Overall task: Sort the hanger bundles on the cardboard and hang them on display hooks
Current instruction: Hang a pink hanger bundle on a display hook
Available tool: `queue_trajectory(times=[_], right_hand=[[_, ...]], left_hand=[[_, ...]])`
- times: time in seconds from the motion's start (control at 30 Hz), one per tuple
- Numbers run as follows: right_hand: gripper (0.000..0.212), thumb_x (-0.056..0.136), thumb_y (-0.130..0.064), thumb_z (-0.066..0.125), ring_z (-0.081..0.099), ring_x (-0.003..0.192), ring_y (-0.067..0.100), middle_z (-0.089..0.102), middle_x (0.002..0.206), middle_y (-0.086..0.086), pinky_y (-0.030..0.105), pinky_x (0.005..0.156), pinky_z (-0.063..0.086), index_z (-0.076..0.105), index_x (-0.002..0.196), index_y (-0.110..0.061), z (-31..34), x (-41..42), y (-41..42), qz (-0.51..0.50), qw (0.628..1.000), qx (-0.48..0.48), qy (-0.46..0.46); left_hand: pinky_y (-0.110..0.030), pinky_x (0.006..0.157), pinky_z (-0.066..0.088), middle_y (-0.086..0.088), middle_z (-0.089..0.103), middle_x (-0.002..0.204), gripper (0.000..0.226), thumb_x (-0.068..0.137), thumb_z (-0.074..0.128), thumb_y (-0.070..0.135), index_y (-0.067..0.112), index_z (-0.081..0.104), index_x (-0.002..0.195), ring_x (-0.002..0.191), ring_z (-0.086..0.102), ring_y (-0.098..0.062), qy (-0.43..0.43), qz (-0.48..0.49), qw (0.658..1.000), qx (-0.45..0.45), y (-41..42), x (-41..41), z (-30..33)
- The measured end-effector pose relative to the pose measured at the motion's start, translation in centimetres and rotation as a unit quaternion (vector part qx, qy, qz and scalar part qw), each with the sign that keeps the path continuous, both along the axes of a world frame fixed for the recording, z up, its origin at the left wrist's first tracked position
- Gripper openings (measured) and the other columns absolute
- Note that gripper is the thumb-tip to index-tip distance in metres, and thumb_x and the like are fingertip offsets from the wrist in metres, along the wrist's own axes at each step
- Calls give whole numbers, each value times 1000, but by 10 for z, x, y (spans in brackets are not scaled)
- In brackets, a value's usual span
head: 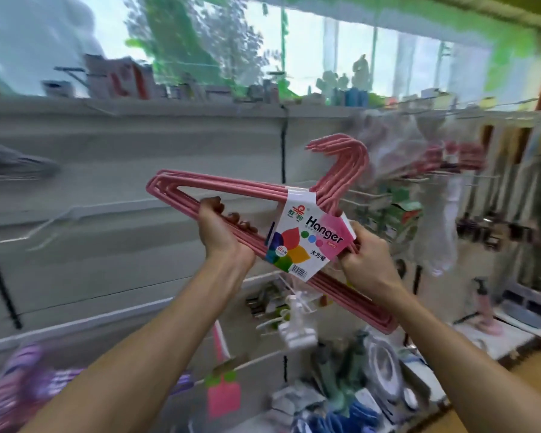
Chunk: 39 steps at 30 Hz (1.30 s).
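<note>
Pink hanger bundle (pixel 231 189) held up in both hands before grey shelf wall (pixel 122 151), tilted, hooks up-right; paper label (pixel 306 242) w/ "Hanger" wraps the neck; L hand (pixel 222 232) fingers clenched round lower bar; R hand (pixel 366 260) grips bars just beside label; more pink hangers (pixel 450 157) on display hook (pixel 469 175) at right, blurred; white pegs (pixel 297 323) hang below.

The bundle of pink, smooth plastic-coated hangers (pixel 231 187) is showing a soft satin sheen. Its white printed card label (pixel 306 242) is looking glossy, like coated paper. Behind, the pale grey panelled display wall (pixel 138 151) is appearing matt, and thin white metal-looking wire hooks (pixel 44 223) are sticking out, blurred.
</note>
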State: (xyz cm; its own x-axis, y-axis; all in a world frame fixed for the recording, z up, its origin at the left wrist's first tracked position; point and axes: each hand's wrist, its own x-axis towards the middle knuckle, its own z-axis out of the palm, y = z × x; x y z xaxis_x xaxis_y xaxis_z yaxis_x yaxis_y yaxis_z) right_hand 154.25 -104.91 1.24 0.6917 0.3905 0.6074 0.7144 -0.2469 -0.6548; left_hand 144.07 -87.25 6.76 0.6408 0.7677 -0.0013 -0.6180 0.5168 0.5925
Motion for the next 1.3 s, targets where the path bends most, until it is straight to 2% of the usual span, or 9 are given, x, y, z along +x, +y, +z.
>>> queue_trajectory(times=[0.07, 0.2, 0.3, 0.43, 0.63, 0.8, 0.9, 1.13, 1.3], right_hand=[[44, 92, -6, 62, 63, 76, -13, 72, 96, -12, 6, 68, 48, 60, 133, -21, 10, -18, 29, 36, 999, -1, -15], [51, 90, -2, 59, 65, 84, -1, 74, 103, -6, 27, 80, 56, 55, 137, -21, 24, -62, 91, 109, 993, 5, -34], [51, 89, -2, 58, 63, 77, -13, 66, 88, -22, 12, 69, 53, 57, 135, -24, 31, -104, 136, 154, 987, 14, -54], [47, 92, -2, 56, 61, 65, -8, 66, 84, -11, 5, 51, 42, 56, 136, -19, 40, -172, 186, 206, 976, 8, -62], [51, 87, 3, 53, 62, 72, -11, 71, 91, -7, 6, 57, 42, 59, 133, -19, 43, -267, 253, 295, 954, 26, -51], [51, 83, 3, 54, 67, 80, 11, 75, 98, -1, 31, 68, 53, 61, 129, -20, 40, -341, 301, 344, 936, 28, -63], [50, 86, 2, 55, 66, 79, 3, 73, 96, -8, 21, 65, 51, 60, 130, -20, 35, -385, 326, 376, 924, 23, -64], [46, 87, -6, 53, 68, 78, 10, 73, 91, -12, 42, 69, 56, 59, 129, -23, 20, -483, 381, 448, 893, 8, -47], [47, 87, -9, 52, 68, 84, 16, 75, 100, -7, 35, 70, 52, 57, 131, -23, 8, -537, 421, 493, 869, -13, -39]], left_hand=[[-26, 56, 34, 5, 38, 58, 22, 86, 54, 30, 23, 40, 70, 51, 37, -12, -18, 42, 999, 1, 21, -31, 6], [-27, 56, 35, 4, 39, 57, 23, 85, 53, 29, 22, 41, 67, 50, 38, -12, -41, 117, 992, 10, 63, -101, 19], [-25, 54, 35, 4, 39, 58, 24, 84, 52, 29, 22, 40, 65, 48, 37, -13, -49, 165, 985, 19, 95, -159, 27], [-21, 50, 37, 5, 39, 56, 27, 88, 48, 27, 23, 38, 63, 44, 39, -11, -70, 216, 973, 39, 126, -239, 33], [-24, 52, 31, 3, 36, 58, 24, 83, 50, 26, 24, 37, 63, 46, 35, -14, -61, 302, 951, 22, 166, -351, 36], [-16, 44, 42, 3, 48, 47, 29, 91, 44, 25, 22, 43, 63, 36, 47, -13, -77, 342, 936, 25, 181, -434, 36], [-16, 43, 44, 3, 49, 45, 28, 92, 44, 25, 21, 43, 64, 34, 49, -12, -77, 374, 924, 21, 192, -481, 31], [-15, 45, 35, 4, 38, 55, 27, 86, 48, 27, 23, 36, 62, 40, 40, -13, -50, 448, 893, 3, 229, -586, 9], [-19, 49, 36, 3, 38, 54, 26, 86, 49, 29, 22, 37, 64, 40, 39, -13, -49, 493, 868, -14, 250, -642, -7]])
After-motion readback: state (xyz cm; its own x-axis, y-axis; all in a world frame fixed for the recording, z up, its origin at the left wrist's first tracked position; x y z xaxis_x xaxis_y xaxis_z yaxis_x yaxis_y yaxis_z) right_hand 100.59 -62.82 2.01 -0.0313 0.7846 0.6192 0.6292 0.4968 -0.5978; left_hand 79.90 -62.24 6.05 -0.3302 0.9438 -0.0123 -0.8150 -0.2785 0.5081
